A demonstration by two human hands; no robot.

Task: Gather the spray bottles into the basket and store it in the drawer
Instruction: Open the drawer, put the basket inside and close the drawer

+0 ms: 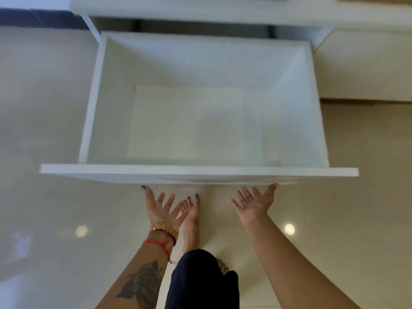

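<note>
The drawer [200, 103] is seen pulled well out from the white cabinet [200, 10], its inside bare; neither the basket nor any spray bottle is to be found in this view, so their whereabouts cannot be told. The drawer is taken as the landmark here. Just in front of its broad front panel [198, 173] both hands are held palm up with fingers spread and straight, nothing being gripped by either. The left hand [161, 208] is placed below the panel's left half, its thumb tip [143, 188] close under the panel's lower edge; the right hand [254, 202] is placed below the right half, its thumb tip [275, 186] reaching the same edge (whether actual contact is made cannot be judged, the frame being somewhat blurred). Such a placing is probably explained by the panel having no visible handle, so that the underside serves for pulling or pushing. A wide-open, cleared drawer suggests that room is being made ready for the basket, a step judged not yet done.

The drawer is made of flat, smooth, matt white boards, box-shaped with square corners. Below it a glossy pale tiled floor [44, 130] is seen, with lamp reflections upon it. A bare foot [190, 219] is set between the hands.
</note>
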